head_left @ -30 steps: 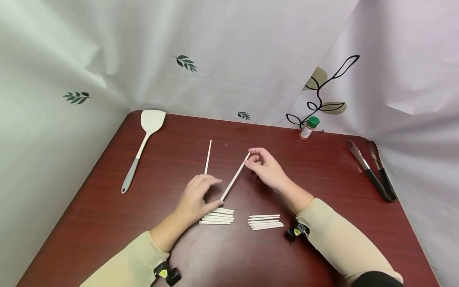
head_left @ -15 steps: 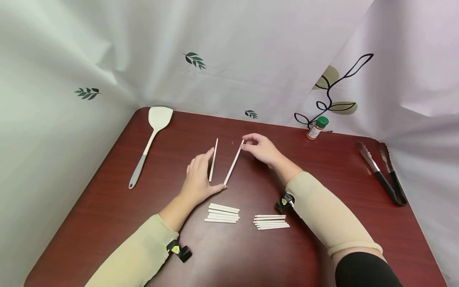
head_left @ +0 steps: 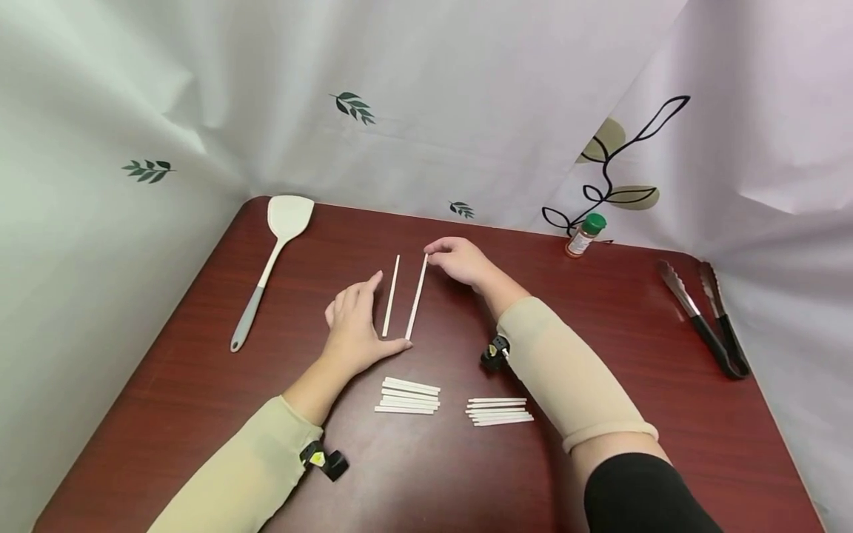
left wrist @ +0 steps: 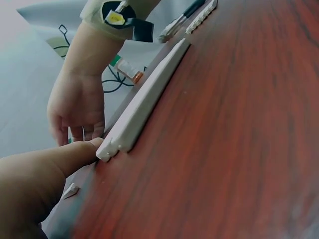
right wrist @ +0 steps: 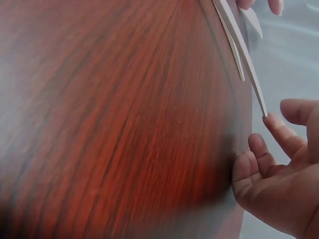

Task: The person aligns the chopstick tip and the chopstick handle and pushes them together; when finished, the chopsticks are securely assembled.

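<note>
A thin white stick [head_left: 417, 297] slants slightly between my two hands in the middle of the table. My left hand [head_left: 351, 326] is spread, its thumb tip at the near end of that stick. At the far end is my right hand [head_left: 458, 260]; in the right wrist view its index fingertip [right wrist: 271, 121] touches the stick's end, the thumb standing apart and the other fingers bent. Left of it a second white stick [head_left: 391, 296] lies roughly parallel, beside the left fingers. Nearer me lie two groups of white sticks, one left [head_left: 408, 397] and one right [head_left: 498, 411].
A white spatula [head_left: 269, 266] with a grey handle lies at the left on the dark red table [head_left: 180, 414]. At the back right stands a green-capped spice bottle [head_left: 585, 235]. Metal tongs [head_left: 706, 322] with black handles lie at the far right, before a white curtain.
Both hands have carried the stick away from me and to the left, turning it until it lies nearly alongside the second one. My left hand has moved off the near group and the second stick.
</note>
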A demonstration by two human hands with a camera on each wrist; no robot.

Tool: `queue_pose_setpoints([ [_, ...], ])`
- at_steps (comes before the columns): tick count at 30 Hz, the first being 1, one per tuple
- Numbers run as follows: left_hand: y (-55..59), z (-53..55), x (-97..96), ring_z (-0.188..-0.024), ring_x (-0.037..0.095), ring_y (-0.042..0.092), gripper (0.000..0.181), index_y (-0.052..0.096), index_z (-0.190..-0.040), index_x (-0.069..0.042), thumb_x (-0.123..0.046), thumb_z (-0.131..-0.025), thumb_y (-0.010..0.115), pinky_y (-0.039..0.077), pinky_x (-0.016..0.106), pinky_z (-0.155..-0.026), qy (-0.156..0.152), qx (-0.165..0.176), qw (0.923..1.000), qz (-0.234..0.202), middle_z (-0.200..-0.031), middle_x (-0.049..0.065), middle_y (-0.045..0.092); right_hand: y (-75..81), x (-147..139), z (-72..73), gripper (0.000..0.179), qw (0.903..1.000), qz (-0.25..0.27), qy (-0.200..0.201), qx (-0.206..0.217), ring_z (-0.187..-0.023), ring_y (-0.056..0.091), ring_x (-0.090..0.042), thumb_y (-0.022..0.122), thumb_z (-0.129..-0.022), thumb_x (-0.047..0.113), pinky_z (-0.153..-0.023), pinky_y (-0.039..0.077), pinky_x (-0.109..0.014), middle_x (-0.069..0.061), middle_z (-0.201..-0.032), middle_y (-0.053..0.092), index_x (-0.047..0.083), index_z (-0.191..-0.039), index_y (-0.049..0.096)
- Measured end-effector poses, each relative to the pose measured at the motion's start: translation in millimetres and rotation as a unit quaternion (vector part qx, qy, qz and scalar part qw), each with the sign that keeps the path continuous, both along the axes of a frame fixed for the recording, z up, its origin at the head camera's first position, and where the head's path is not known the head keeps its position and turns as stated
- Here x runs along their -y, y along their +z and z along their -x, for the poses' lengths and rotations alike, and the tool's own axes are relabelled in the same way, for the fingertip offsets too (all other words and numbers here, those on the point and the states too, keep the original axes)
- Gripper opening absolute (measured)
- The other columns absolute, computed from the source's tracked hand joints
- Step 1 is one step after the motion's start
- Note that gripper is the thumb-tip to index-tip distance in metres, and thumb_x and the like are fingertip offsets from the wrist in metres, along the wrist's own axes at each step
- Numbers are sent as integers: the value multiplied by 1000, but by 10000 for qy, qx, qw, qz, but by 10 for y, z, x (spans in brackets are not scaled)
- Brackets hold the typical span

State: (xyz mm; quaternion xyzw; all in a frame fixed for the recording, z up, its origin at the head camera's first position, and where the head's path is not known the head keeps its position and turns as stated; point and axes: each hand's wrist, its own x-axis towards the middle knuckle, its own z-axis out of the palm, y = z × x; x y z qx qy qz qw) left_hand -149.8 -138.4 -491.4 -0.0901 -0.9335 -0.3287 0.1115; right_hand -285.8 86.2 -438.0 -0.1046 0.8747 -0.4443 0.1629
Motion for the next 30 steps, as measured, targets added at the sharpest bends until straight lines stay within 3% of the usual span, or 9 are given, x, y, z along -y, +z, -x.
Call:
queue_pose_setpoints([
  [10,-1,20,37,-140,45,35,133,37,-164,-13,-51,-55,104,26,66,-109,56,462,9988,-144,-148,18,46,-91,189,79,29,9974,-618,182,-308,-121,61,-24,62,-101,21,-104,47,-41,-5,-129,71,13,-124,77],
  [19,22,42,66,-139,46,37,122,49,-156,-6,-50,-57,104,27,63,-111,30,569,9984,36,-148,18,48,-117,267,87,28,9895,-1259,84,-707,-124,63,-22,59,-102,22,-106,47,-38,0,-125,74,18,-121,80],
  [23,23,36,63,-140,47,37,120,51,-155,-5,-50,-57,104,27,63,-112,-1,601,9982,64,-148,18,49,-98,240,58,27,9887,-1353,43,-647,-128,62,-23,60,-103,24,-108,45,-40,2,-127,74,20,-121,80],
  [30,21,22,62,-139,46,37,119,52,-154,-4,-51,-58,104,27,62,-112,8,569,9984,55,-148,18,50,-132,191,61,28,9922,-1067,90,-635,-126,62,-24,62,-102,24,-107,46,-40,-1,-128,73,18,-123,79],
])
